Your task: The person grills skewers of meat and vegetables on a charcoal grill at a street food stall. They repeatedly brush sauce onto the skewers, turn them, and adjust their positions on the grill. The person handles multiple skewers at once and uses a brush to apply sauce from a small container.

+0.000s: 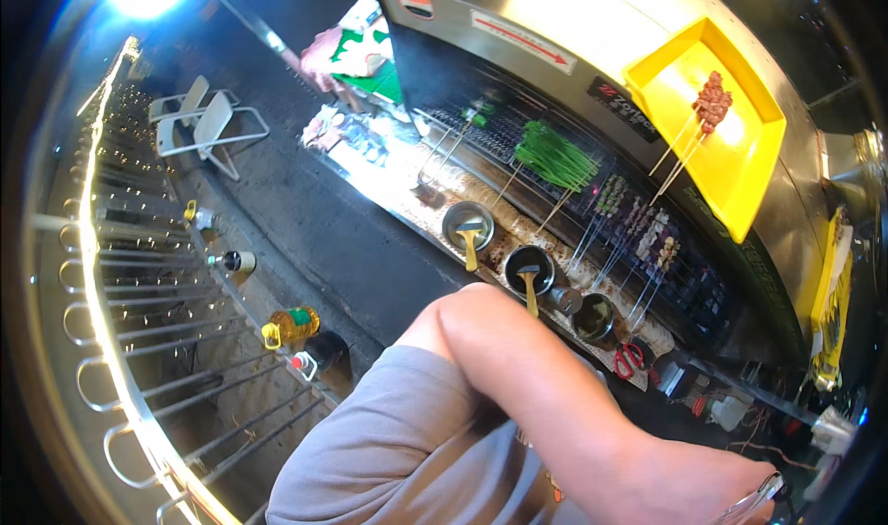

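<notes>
My bare left arm (527, 358) crosses in front of my grey shirt, its elbow bent. At the lower right my left hand (721, 480) is partly seen at the picture's rim, with a shiny thing (766, 490) against it; the fingers are hidden. My right hand is out of view. Before me a smoking grill (506, 115) bears skewered green stalks (555, 157) and several meat skewers (642, 223). On its front ledge stand a steel bowl (454, 216) and a dark bowl (544, 258), each with a basting brush (470, 244), and another bowl (593, 317).
A yellow tray (749, 192) with raw meat skewers (713, 102) rests on the metal hood (576, 11). Red-handled scissors (628, 360) lie by a shaker (565, 299). Oil (295, 324) and dark (326, 355) bottles stand beside a railing (125, 379); folding chairs (211, 126) lie beyond.
</notes>
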Motion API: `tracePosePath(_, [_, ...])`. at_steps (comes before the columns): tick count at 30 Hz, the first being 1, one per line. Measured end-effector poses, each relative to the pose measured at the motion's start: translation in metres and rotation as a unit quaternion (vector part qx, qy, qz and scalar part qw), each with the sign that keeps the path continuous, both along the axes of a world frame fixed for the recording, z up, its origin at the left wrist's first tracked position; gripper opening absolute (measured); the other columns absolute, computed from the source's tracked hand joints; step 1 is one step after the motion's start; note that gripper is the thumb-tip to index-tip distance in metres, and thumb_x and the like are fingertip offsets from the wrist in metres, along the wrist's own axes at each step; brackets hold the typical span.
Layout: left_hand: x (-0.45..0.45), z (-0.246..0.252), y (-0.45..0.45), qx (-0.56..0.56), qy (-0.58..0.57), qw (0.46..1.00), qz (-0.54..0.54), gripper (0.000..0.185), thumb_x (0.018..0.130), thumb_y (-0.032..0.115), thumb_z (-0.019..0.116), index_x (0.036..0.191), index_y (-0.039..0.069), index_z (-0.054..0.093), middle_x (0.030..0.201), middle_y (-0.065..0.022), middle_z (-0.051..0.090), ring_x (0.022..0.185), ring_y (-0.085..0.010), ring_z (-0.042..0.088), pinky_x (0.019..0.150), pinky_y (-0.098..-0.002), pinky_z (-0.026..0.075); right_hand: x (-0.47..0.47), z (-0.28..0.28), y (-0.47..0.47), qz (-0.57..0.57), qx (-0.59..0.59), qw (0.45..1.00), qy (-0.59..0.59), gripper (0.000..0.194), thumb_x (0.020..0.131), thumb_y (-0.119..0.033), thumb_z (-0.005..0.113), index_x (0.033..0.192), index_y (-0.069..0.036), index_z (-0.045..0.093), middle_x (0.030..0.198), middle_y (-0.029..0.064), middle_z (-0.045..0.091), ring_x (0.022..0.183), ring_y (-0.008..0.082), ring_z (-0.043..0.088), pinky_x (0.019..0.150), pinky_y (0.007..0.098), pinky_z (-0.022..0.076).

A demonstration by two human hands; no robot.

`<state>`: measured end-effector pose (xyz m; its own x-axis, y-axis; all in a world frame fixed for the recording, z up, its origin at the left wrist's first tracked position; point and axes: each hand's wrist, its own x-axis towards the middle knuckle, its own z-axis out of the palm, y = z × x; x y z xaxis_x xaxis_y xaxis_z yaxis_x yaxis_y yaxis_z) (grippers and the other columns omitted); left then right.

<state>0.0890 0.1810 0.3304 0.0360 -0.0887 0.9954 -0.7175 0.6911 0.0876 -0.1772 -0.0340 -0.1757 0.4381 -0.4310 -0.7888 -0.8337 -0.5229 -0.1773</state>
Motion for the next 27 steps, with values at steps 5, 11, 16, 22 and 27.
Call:
tracePosePath(5, [0.056,-0.064,0.07,-0.015,0.069,0.997,0.003,0.014,0.085,0.023,0.058,0.087,0.01,0.061,0.084,-0.0061,0.061,0.07,-0.0217,0.06,0.057,-0.0341,0.046,0.028,0.003,0.017,-0.019,0.006,1.0,-0.021,0.036,0.088,-0.04,0.057,0.094,-0.007,0.07,0.088,0.0184,0.069,0.083,0.0338,0.067,0.072,0.046,0.0525])
tracePosePath(11, [0.169,-0.266,0.132,0.441,0.444,0.683,0.376,0.037,0.081,0.001,0.068,0.117,0.002,0.061,0.101,-0.0144,0.064,0.083,-0.0247,0.065,0.073,-0.0351,0.052,0.037,0.007,0.029,-0.028,-0.002,1.0,-0.008,0.036,0.088,-0.04,0.057,0.095,-0.007,0.07,0.09,0.0187,0.069,0.085,0.0342,0.066,0.073,0.0461,0.0522])
tracePosePath(16, [0.263,-0.378,0.165,0.485,0.383,0.548,0.564,0.033,0.083,0.016,0.067,0.115,0.005,0.064,0.108,-0.0209,0.061,0.101,-0.0387,0.059,0.085,-0.0475,0.049,0.042,0.006,0.037,-0.025,-0.006,1.0,0.005,0.037,0.088,-0.041,0.057,0.095,-0.007,0.07,0.091,0.019,0.069,0.086,0.0346,0.066,0.074,0.0462,0.052])
tracePosePath(22, [0.285,-0.374,0.161,0.576,0.378,0.503,0.522,0.015,0.088,0.013,0.056,0.095,0.005,0.067,0.096,-0.0215,0.063,0.091,-0.0384,0.063,0.08,-0.0466,0.05,0.043,0.006,0.045,-0.037,-0.011,0.999,0.008,0.037,0.087,-0.041,0.057,0.096,-0.007,0.07,0.093,0.0193,0.068,0.088,0.035,0.065,0.076,0.0462,0.0517])
tracePosePath(27, [0.284,-0.368,0.167,0.494,0.402,0.565,0.525,0.016,0.089,0.011,0.055,0.09,0.005,0.07,0.093,-0.0202,0.064,0.088,-0.0381,0.063,0.078,-0.0454,0.049,0.045,0.004,0.048,-0.041,-0.01,0.999,0.01,0.038,0.087,-0.041,0.057,0.096,-0.007,0.07,0.095,0.0196,0.068,0.09,0.0353,0.065,0.077,0.0463,0.0515])
